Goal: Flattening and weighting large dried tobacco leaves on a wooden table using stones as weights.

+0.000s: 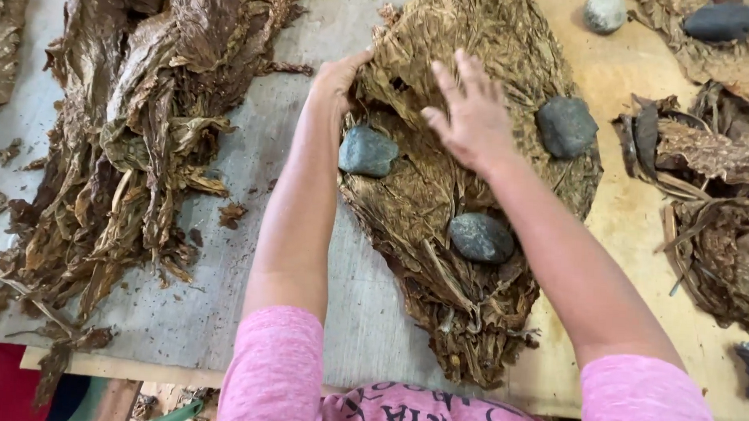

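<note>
A worn grey-and-tan board table [337,301] is covered with brittle dried leaves. The flattened brown leaf stack [469,156] at centre is weighted by three rounded grey stones [369,151]. It is pressed by the left hand [340,76], fingers flat; the right hand [471,114] is spread wide above it, holding nothing.

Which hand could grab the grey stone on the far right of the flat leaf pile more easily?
Probably the right hand: it hovers open beside that stone, while the left hand presses the leaf stack at its far edge.
</note>
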